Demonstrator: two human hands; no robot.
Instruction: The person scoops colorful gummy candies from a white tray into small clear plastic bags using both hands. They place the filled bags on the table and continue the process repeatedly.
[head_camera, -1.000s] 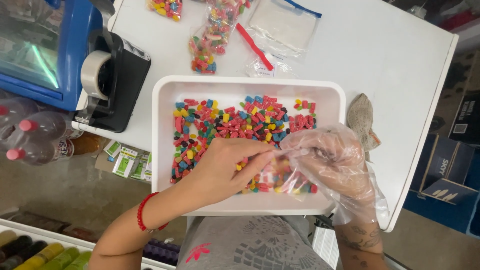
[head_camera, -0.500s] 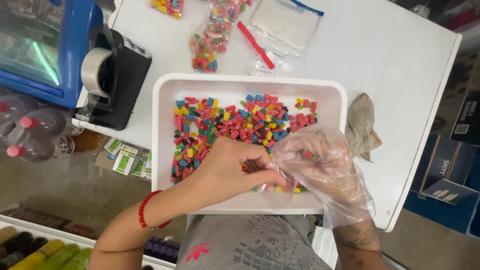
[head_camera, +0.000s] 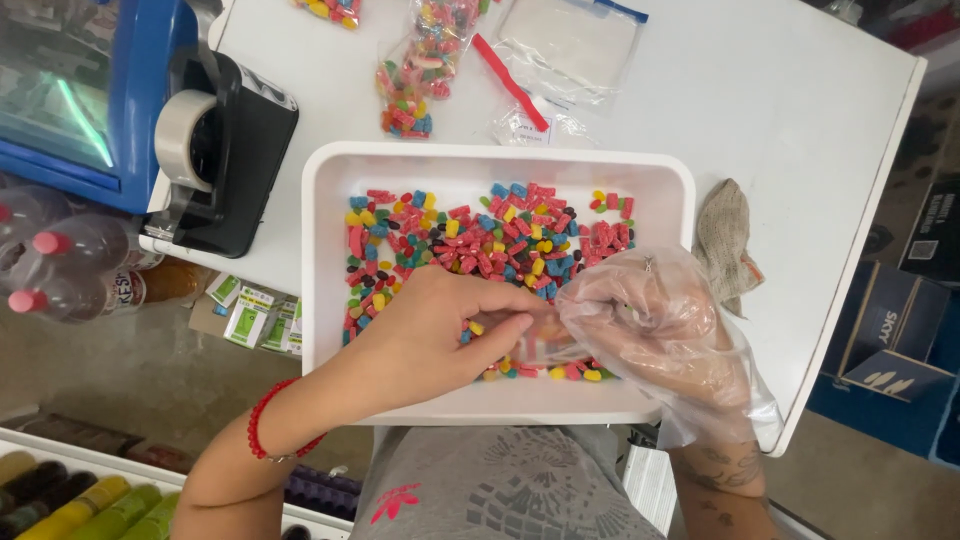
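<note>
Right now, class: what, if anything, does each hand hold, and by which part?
The left hand pinches the edge of a small clear bag over the tray. The right hand, in a plastic glove, grips the bag's other side. Its exact hold cannot be told.

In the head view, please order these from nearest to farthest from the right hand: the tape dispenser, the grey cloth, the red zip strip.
From the right hand:
1. Grey cloth, just beyond it on the table's right side.
2. Red zip strip, further up the table.
3. Tape dispenser, far left.

Crowded tray front, open tabletop to the right

Both hands fill the white tray's (head_camera: 320, 260) near edge; tape dispenser (head_camera: 225, 150) blocks the left, candy bags (head_camera: 415, 80) sit behind.
</note>
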